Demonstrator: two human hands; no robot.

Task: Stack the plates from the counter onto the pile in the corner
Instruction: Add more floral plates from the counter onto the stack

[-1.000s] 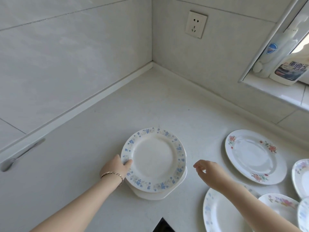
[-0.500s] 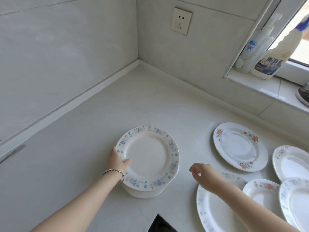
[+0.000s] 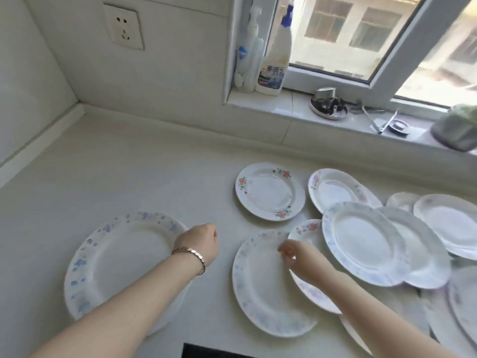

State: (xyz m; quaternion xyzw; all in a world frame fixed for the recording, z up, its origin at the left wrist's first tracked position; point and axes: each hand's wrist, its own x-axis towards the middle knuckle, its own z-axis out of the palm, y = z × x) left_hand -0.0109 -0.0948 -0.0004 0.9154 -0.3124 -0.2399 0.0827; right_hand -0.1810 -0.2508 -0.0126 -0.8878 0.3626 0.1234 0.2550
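We should slip our right hand, grip loose and empty, under the blue-rimmed plate by the front edge of the bench; left hand curls beside the pile, grip unclear.

Left hand in a fist, knuckles up — right hand forward, fingers loosely curled.

White tiled wall far side, second wall left; they meet in far-left corner. White socket on far wall. Pale desk, raised lip along both walls. Window far right, white frame, bright daylight, pale building outside. Tiled sill below it. At sill's left end: white pump bottle, spray bottle with blue nozzle, side by side. Further right: metal object, small round dish, blurred dark-green thing.
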